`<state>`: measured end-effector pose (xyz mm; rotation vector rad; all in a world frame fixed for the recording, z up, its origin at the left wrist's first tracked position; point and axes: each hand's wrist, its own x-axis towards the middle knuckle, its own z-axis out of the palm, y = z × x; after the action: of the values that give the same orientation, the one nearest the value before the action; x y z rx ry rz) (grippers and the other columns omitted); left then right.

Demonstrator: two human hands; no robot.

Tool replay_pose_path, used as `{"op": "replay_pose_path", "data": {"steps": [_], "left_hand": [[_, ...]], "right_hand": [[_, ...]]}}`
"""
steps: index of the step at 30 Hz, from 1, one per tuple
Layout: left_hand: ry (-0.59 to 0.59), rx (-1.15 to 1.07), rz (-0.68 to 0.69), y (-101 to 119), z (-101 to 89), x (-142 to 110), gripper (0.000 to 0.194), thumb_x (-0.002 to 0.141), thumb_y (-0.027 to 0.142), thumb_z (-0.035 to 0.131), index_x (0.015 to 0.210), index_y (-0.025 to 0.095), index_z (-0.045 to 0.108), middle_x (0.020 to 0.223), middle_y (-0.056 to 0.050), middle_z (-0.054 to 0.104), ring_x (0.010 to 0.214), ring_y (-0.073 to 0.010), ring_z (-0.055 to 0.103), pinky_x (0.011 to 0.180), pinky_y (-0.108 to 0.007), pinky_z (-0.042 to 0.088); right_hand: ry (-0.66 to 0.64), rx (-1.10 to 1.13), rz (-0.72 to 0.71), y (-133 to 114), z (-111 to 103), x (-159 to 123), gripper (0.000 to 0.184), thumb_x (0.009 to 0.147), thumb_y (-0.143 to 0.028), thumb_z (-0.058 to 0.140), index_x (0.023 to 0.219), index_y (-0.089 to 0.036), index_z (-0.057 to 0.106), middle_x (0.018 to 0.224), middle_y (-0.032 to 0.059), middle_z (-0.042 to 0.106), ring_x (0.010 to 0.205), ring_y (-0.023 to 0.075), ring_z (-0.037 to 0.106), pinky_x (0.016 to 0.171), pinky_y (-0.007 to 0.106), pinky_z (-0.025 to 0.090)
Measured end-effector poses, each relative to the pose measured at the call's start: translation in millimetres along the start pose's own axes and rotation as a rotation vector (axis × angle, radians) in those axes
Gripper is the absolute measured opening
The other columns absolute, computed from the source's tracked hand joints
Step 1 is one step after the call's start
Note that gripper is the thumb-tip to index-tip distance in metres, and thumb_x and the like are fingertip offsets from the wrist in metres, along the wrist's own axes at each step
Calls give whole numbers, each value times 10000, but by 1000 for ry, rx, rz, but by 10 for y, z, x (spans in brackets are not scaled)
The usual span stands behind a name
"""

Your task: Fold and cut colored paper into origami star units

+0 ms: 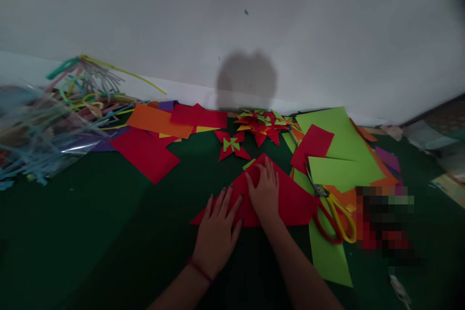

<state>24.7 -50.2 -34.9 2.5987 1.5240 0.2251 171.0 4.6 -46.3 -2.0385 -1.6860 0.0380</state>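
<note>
A large red paper triangle [290,198], its long edge towards me, lies flat on the dark green table. My left hand [218,232] rests with spread fingers on its left part. Near the triangle's top point, my right hand [265,189] presses down with fingers apart, neither hand gripping anything. A small green paper strip [249,164] peeks out by the upper left edge. Beyond it lies a red paper star shape [232,147] with a green bow-like piece in its middle. Scissors [329,208] with red and yellow handles lie at the triangle's right corner.
Several layered red, orange and green paper shapes [263,126] are piled by the white wall. Green paper sheets [341,140] lie at right, orange paper [156,118] and red paper [145,152] at left. A clear plastic bag [65,140] of pipe cleaners sits far left.
</note>
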Motion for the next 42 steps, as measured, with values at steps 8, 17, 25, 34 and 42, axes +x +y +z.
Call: {"op": "replay_pose_path", "data": {"steps": [8, 17, 25, 34, 42], "left_hand": [[-13, 14, 11, 9, -7, 2, 541, 863, 261, 355, 1377, 250, 186, 1443, -63, 213, 1307, -244, 210, 1010, -495, 258], [-54, 16, 5, 2, -15, 16, 536, 862, 264, 347, 1376, 246, 194, 1448, -68, 190, 1313, -239, 195, 1010, -496, 254], [-55, 0, 25, -23, -24, 2, 524, 865, 279, 351, 1370, 258, 211, 1448, -63, 190, 1306, -241, 217, 998, -491, 284], [-77, 4, 25, -39, -23, 7, 522, 870, 284, 345, 1372, 260, 203, 1450, -65, 186, 1312, -237, 197, 1012, -492, 259], [-53, 34, 12, -43, 2, -3, 494, 882, 298, 317, 1366, 258, 225, 1446, -48, 202, 1314, -237, 192, 1022, -509, 222]], "right_hand": [[11, 136, 53, 46, -19, 74, 265, 849, -405, 406, 753, -178, 503, 1265, 146, 444, 1211, 259, 348, 965, 477, 267], [-4, 104, 54, 22, -36, 91, 243, 864, -351, 388, 719, -185, 488, 1246, 133, 450, 1189, 242, 365, 977, 461, 247], [-8, 95, 55, 30, -30, 90, 232, 865, -343, 378, 729, -189, 487, 1225, 129, 466, 1172, 240, 386, 977, 456, 253], [16, 70, 67, 25, 10, 65, 223, 876, -344, 350, 838, -181, 498, 1233, 132, 473, 1181, 235, 384, 987, 457, 256], [4, -15, 35, 3, 19, 60, 421, 883, -331, 324, 1277, -190, 373, 1415, 121, 250, 1305, 267, 174, 993, 485, 247]]}}
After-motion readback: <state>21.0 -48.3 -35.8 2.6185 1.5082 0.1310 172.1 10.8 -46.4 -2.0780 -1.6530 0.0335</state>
